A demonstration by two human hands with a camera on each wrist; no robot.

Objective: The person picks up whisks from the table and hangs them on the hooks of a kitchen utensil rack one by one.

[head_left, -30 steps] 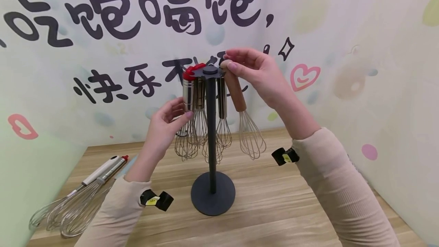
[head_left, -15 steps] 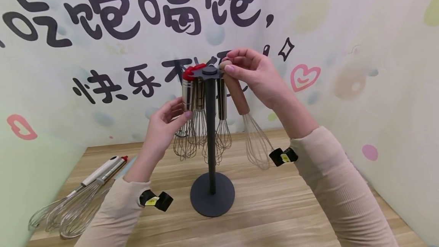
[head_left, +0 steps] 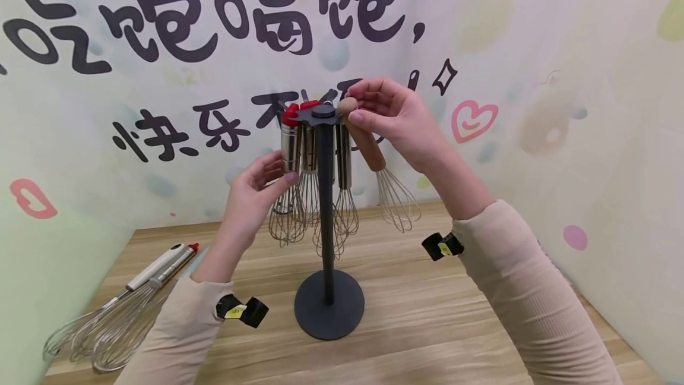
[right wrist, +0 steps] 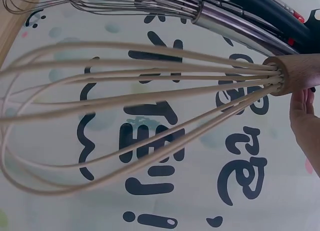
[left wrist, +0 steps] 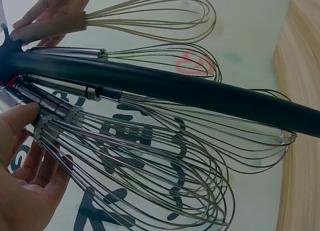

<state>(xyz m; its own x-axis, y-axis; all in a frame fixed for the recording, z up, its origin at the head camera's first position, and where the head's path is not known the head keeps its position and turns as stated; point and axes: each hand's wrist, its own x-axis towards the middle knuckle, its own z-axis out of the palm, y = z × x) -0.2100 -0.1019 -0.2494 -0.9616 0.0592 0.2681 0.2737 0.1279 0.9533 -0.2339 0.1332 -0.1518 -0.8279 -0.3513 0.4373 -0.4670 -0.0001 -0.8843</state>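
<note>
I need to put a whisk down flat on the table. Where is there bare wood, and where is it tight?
Bare wood lies right of the stand's base, out to the right wall, and in front of the base toward the camera. The table's left edge is taken by loose whisks. Around the pole it is crowded: hanging whisks, the left hand and the right hand holding the wooden-handled whisk.

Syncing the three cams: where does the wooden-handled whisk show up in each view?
Head: wooden-handled whisk upper centre, top pinched by the right hand, beside the dark stand.
Left wrist: wooden-handled whisk along the top edge, above the stand's pole.
Right wrist: its wires fill the frame, wooden handle at right edge.
Shared landmark: the dark stand, top right corner in the right wrist view.
</note>
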